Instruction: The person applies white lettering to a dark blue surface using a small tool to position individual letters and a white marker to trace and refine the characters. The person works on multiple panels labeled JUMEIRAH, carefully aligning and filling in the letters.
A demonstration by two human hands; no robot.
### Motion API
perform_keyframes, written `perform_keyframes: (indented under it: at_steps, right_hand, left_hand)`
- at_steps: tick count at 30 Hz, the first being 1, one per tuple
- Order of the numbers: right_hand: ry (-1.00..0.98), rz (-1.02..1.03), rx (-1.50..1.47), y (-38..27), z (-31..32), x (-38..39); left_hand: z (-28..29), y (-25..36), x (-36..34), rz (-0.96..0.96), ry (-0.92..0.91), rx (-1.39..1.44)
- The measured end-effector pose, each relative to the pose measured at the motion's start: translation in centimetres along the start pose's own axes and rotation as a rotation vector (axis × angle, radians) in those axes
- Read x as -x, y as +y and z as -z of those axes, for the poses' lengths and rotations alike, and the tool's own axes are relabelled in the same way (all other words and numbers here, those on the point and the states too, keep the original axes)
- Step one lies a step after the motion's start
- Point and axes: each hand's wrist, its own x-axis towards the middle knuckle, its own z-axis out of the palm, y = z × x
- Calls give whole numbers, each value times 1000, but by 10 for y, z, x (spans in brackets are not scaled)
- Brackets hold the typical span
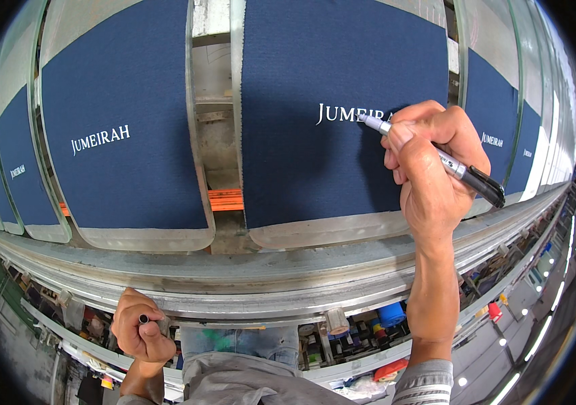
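Observation:
My right hand (436, 169) is closed round a silver marker pen (451, 164) with a black clipped end. The pen's tip touches or hovers just above the white lettering (337, 115) on a dark navy textile panel (295, 175). Part of that lettering is hidden behind my fingers. The panel lies flat on a pale board (342, 231) with rounded corners. Down by the near rail, my left hand (141, 331) is closed on a small dark tube (143, 318). Only its round end shows, so its kind cannot be told.
Another navy panel (126, 189) with the same white lettering lies to the left; several more boards run off on both sides. An orange bar (225, 200) shows in the gap. A metal rail (254, 302) crosses in front of me, above a shelf holding a blue container (390, 314).

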Motion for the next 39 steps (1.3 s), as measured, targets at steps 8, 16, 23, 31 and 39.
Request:
perform_keyframes:
  at_steps: [8, 16, 23, 31, 39]
  right_hand:
    - [61, -23, -47, -1, -3, 0]
    - [67, -11, -43, -1, -4, -1]
    - [65, -11, -54, -1, -4, -1]
    - [62, -9, -55, 0, -3, -1]
    - [69, -28, -61, -1, -4, -1]
  left_hand:
    - [0, 0, 0, -1, -5, 5]
    - [1, 0, -1, -8, -19, -1]
    - [1, -1, 0, -11, -9, 1]
    - [-1, 1, -2, -3, 6, -11]
    - [-1, 2, -1, 14, 5, -8]
